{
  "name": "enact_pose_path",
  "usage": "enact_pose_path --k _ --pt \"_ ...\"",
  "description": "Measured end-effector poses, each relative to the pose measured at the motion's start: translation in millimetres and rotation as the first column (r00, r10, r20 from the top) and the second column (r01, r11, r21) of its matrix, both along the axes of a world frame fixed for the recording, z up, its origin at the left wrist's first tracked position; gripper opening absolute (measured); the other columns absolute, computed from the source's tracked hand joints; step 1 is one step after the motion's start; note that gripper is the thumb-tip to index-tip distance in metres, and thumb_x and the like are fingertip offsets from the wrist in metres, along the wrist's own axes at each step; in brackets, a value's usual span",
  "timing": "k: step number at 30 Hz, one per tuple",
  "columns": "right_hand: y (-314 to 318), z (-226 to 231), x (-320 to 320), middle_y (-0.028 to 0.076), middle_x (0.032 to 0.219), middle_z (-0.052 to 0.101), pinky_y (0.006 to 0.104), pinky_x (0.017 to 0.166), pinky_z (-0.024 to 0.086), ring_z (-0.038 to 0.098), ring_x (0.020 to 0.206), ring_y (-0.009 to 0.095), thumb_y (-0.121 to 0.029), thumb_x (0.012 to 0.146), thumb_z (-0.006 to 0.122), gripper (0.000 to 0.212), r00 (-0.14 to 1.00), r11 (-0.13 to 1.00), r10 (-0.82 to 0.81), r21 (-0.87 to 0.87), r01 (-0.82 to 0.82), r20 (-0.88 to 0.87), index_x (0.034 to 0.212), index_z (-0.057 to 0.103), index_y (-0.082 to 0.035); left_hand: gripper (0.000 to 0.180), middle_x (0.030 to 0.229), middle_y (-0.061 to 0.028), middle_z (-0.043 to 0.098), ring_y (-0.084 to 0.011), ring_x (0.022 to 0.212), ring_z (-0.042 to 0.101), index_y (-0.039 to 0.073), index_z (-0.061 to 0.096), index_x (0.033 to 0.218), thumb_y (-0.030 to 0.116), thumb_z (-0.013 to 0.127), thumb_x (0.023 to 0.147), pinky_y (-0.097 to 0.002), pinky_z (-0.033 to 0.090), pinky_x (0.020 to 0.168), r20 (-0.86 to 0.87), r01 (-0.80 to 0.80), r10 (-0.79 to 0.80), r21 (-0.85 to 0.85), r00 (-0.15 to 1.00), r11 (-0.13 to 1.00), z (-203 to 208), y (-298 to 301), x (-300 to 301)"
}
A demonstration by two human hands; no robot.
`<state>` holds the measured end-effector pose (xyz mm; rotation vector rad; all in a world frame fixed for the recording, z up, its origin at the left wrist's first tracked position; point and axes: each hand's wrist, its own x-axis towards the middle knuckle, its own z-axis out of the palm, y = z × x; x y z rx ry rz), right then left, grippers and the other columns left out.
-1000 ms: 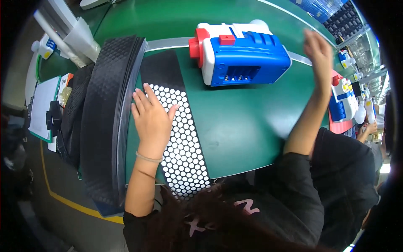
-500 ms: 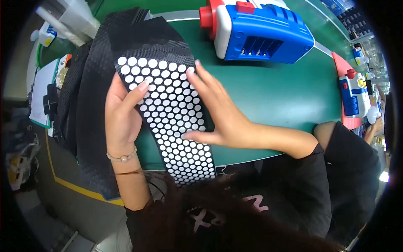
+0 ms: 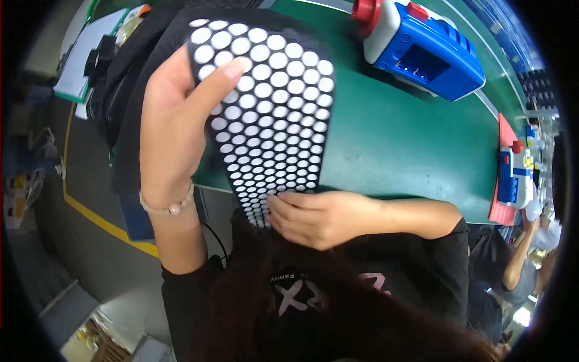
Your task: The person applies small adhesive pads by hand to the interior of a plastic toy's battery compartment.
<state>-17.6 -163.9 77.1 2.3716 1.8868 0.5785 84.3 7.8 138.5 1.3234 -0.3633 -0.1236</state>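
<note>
A long black sheet covered in rows of white round dots runs from the far side of the table down toward my body. My left hand is closed on its far left edge, the thumb lying over the dots and the fingers behind. Near the sheet's lower end, my right hand has its fingers curled together over the right edge; its thumb is hidden. More black material is heaped to the left of the sheet.
On the green table a blue and white toy-like case with a red knob stands at the far right. A similar unit rests on a red mat. A clipboard lies far left. Another person is at the right.
My right hand has come down from the sheet's upper right edge to its lower end, and its spread fingers have curled. The view has shifted; my left hand keeps its hold.
</note>
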Motion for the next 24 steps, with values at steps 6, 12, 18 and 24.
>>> enact_pose_path --k 6,12,18,24 --pt "36.1 -28.9 -20.8 0.013 0.129 0.045 0.0339 0.109 0.016 0.032 0.127 0.025 -0.019 0.078 0.043 0.044 0.996 0.851 0.014 -0.524 0.036 0.092 0.115 0.054 0.002 0.015 0.076 0.0005 0.062 -0.0021 0.067 0.053 -0.003 0.061 0.084 0.012 0.059 0.083 -0.0156 0.043 0.060 -0.079 0.153 -0.149 0.046 0.986 0.987 0.4 1.3 -31.4" --pt "-2.6 34.3 -1.3 0.012 0.080 0.060 0.0384 0.060 0.048 0.059 0.074 0.028 -0.017 0.080 0.050 0.016 0.336 0.908 -0.341 -0.400 -0.125 -0.878 0.083 0.057 -0.003 0.013 0.080 0.0005 0.059 -0.0030 0.073 0.051 -0.006 0.057 0.095 -0.001 0.056 0.083 -0.0176 0.042 0.063 -0.139 0.071 -0.064 0.041 0.988 0.997 -24.9 -1.8 -71.4" --pt "-44.6 85.6 16.4 0.010 0.080 0.060 0.0301 0.056 0.046 0.058 0.065 0.021 -0.004 0.073 0.063 0.011 0.491 0.701 -0.217 0.216 0.680 -0.843 0.083 0.062 -0.002 0.018 0.084 -0.0010 0.057 -0.0025 0.076 0.050 -0.004 0.047 0.098 -0.006 0.053 0.081 -0.0170 0.042 0.065 -0.240 0.124 -0.126 -0.024 0.963 0.992 -46.4 -17.3 -87.0" --pt "-38.6 69.5 19.2 0.011 0.086 0.057 0.0306 0.065 0.044 0.055 0.076 0.024 -0.014 0.062 0.073 0.036 0.749 0.638 -0.207 0.494 0.591 -0.629 0.092 0.061 0.002 0.014 0.077 -0.0077 0.060 -0.0070 0.068 0.054 -0.003 0.053 0.090 0.000 0.059 0.078 -0.0212 0.044 0.061 0.009 0.116 -0.118 0.114 0.993 0.987 -48.4 -30.0 -83.7"
